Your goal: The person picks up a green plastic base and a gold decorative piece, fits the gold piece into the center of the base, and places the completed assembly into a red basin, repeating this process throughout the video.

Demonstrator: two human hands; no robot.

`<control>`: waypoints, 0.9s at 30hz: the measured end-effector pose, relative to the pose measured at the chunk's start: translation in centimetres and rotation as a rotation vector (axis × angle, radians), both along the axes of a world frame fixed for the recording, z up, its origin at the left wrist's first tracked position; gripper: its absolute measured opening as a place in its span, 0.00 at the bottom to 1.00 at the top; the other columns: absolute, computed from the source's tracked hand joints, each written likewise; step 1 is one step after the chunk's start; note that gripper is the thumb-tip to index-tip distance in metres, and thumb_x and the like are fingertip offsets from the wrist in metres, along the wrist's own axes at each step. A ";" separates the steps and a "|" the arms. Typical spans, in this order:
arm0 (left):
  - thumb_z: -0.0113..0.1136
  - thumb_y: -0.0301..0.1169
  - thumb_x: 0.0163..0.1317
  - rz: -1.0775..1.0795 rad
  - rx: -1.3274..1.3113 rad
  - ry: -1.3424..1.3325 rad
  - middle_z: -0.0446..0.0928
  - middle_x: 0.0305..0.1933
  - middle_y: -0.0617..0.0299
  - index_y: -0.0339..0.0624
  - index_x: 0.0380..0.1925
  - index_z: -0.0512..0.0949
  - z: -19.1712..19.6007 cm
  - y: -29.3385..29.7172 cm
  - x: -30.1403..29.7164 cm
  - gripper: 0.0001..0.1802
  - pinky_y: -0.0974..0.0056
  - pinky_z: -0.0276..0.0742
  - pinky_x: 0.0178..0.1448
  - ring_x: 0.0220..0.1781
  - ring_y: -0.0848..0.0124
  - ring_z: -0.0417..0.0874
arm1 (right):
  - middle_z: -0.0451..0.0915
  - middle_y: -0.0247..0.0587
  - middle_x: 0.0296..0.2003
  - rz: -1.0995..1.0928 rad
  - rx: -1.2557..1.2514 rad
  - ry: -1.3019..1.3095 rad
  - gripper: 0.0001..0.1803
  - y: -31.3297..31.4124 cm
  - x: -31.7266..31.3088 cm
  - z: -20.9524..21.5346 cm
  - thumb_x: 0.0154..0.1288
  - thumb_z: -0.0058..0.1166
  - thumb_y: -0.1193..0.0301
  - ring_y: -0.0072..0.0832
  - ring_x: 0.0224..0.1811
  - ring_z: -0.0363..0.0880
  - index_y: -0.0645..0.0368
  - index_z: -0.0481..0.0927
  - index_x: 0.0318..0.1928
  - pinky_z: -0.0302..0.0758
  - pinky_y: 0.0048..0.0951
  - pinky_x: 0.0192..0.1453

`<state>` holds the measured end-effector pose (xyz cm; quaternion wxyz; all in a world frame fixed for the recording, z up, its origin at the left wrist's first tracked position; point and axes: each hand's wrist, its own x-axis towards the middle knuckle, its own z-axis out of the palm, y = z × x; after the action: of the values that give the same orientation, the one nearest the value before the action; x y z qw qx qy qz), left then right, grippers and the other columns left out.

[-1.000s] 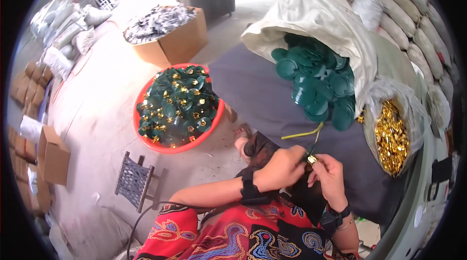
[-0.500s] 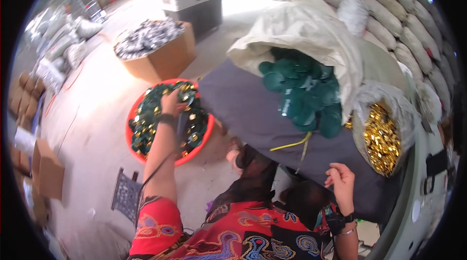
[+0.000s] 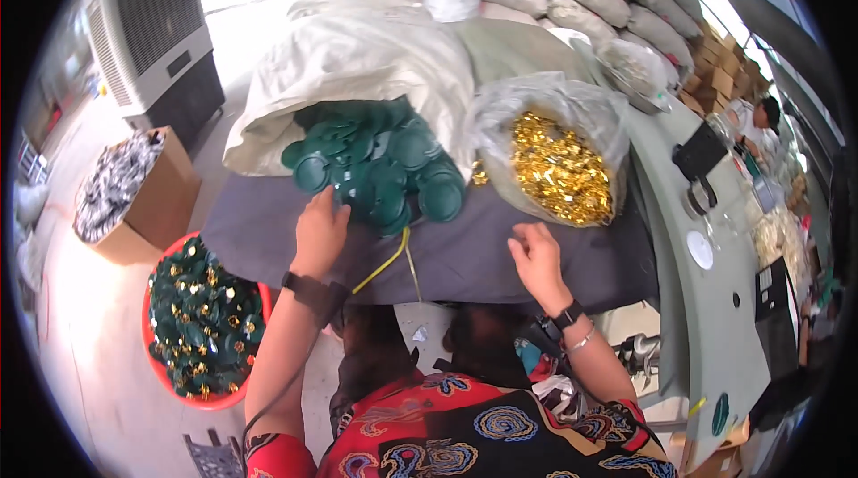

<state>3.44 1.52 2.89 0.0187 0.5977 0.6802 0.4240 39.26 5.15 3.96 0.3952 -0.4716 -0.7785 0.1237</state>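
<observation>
Dark green round plastic discs [image 3: 393,161] spill from the mouth of a white woven sack [image 3: 357,49] onto the grey cloth of the table [image 3: 259,214]. At the near edge of that pile is my left hand [image 3: 322,226], fingers stretched toward the discs and nothing visible in them. My right hand [image 3: 538,262] hovers over the cloth just below a clear plastic bag [image 3: 500,116] of shiny gold pieces [image 3: 563,165]. Its fingers are loosely bent and apart, with no object showing. A yellow strap [image 3: 384,265] lies between my hands.
On the floor at left stand an orange-red basin [image 3: 150,335] of green discs with gold pieces and a cardboard box [image 3: 165,205] of silvery pieces. Behind is an air cooler [image 3: 147,40]. A pale green machine table [image 3: 706,326] runs along the right; a co-worker [image 3: 755,125] sits beyond it.
My left hand has left the basin and come over the table to the green discs. My right hand has moved forward, closer to the bag of gold pieces. The view has turned right.
</observation>
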 end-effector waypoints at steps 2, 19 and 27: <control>0.58 0.38 0.58 0.108 -0.258 -0.020 0.77 0.50 0.46 0.35 0.55 0.70 -0.2 1.7 0.2 0.27 0.51 0.73 0.53 0.52 0.48 0.75 | 0.75 0.52 0.37 -0.130 0.026 -0.087 0.12 1.5 1.1 0.7 0.58 0.57 0.75 0.47 0.35 0.78 0.62 0.77 0.44 0.75 0.41 0.39; 0.71 0.31 0.38 -0.002 -0.121 -0.260 0.81 0.29 0.50 0.31 0.34 0.79 -1.2 0.8 -0.3 0.21 0.61 0.76 0.41 0.32 0.59 0.82 | 0.78 0.57 0.32 -0.448 0.016 -0.406 0.09 8.8 1.3 -1.3 0.56 0.50 0.74 0.50 0.34 0.80 0.67 0.71 0.36 0.77 0.46 0.39; 0.67 0.24 0.45 -0.220 -0.051 -0.613 0.79 0.25 0.63 0.32 0.33 0.81 -1.7 -0.9 0.7 0.13 0.68 0.73 0.37 0.28 0.77 0.75 | 0.76 0.54 0.35 -0.404 -0.010 -0.120 0.10 8.8 2.1 -2.1 0.54 0.57 0.71 0.51 0.39 0.78 0.62 0.76 0.36 0.75 0.48 0.43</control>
<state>4.09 0.64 1.23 0.2833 0.5114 0.5847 0.5625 41.34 13.93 1.84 0.3626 -0.6268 -0.6894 0.0177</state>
